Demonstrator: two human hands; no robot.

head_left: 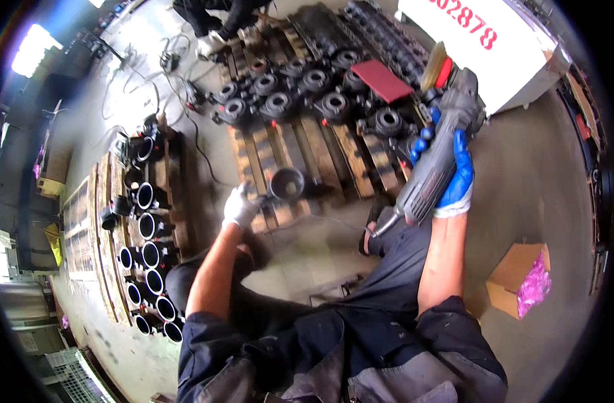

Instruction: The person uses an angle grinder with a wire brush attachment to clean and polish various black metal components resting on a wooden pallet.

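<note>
My right hand (457,176), in a blue-coated glove, is wrapped round the grey body of an angle grinder (428,168), raised on the right. At the grinder's head is a red disc (444,72) beside a tan, bristle-like edge. Its power cord comes off the lower end near my knee. My left hand (239,208), in a white glove, closes on the narrow end of a dark metal casting (287,185) with a round cup-like opening. That casting rests at the near edge of a wooden pallet (280,151), and the grinder is well apart from it.
Several similar dark castings (278,104) crowd the pallet's far side, with a dark red pad (382,80) on top. More ring-ended parts (145,195) stand on a left pallet. A white box (481,40), an open carton (512,279) and floor cables (198,141) surround me. Another person crouches beyond.
</note>
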